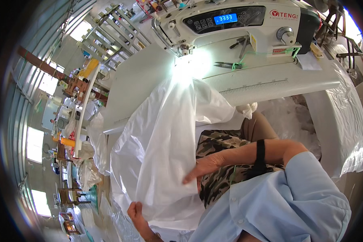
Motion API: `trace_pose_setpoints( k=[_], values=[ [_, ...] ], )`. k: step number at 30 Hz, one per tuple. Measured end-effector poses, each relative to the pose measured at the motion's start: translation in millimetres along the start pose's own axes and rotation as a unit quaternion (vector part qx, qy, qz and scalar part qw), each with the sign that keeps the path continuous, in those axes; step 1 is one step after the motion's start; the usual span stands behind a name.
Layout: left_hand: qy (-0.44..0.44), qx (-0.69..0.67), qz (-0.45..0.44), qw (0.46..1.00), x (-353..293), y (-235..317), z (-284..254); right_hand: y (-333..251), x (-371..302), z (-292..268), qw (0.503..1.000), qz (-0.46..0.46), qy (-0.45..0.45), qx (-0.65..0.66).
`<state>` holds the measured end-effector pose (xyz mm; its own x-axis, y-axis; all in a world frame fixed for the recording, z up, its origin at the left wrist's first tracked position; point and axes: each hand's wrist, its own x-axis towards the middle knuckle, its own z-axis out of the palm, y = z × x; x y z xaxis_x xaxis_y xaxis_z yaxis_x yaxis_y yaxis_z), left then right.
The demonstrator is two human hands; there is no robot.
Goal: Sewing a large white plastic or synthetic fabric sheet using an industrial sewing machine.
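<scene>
1. Sheet (pixel 161 153): white, thin, translucent; it hangs from the sewing machine (pixel 238 24) bed, where the lamp glares, down over the table (pixel 270 86) edge to my lap.
2. Long axis: runs from the needle end at the top to the hem near my lower hand, slanting slightly left as it falls.
3. Right hand (pixel 203 167): lies flat on the sheet's right edge, fingers spread and pointing left, pressing it against my camouflage-patterned lap. Nothing is clasped in it. This is the nearer hand to the sheet's middle.
4. Left hand (pixel 136 211): at the bottom hem, curled closed on a pinch of the sheet's lower edge.
5. Position relative to hands: the sheet lies above and left of both; its bulk sits between them and the machine.
6. Scissors (pixel 228 64): on the machine bed, well apart from both hands.
</scene>
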<state>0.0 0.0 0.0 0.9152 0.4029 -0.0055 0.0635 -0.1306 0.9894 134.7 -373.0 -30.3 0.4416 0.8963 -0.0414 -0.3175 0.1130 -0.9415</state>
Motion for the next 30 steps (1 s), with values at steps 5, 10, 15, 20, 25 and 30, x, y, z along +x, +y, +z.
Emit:
trace_pose_setpoints(
  k=[5,10,15,20,25,30],
  values=[
    [-0.053,0.251,0.014,0.967,20,-25,37,28,-16,-28,0.992,0.095,-0.026,0.072],
    [-0.089,0.238,0.006,0.967,30,-23,23,5,-13,-57,0.916,-0.142,0.269,0.262],
    [0.132,0.053,0.002,0.990,5,24,38,-6,-20,-61,0.912,-0.211,0.255,0.244],
    [0.185,-0.008,0.065,0.981,-10,97,53,-21,-34,2,0.999,-0.025,0.022,-0.014],
    [0.178,0.059,0.106,0.976,29,104,35,-33,-31,25,0.983,0.028,-0.168,-0.070],
    [-0.030,0.175,0.094,0.980,93,42,-22,24,-13,22,0.956,-0.151,-0.101,-0.231]
  ],
)
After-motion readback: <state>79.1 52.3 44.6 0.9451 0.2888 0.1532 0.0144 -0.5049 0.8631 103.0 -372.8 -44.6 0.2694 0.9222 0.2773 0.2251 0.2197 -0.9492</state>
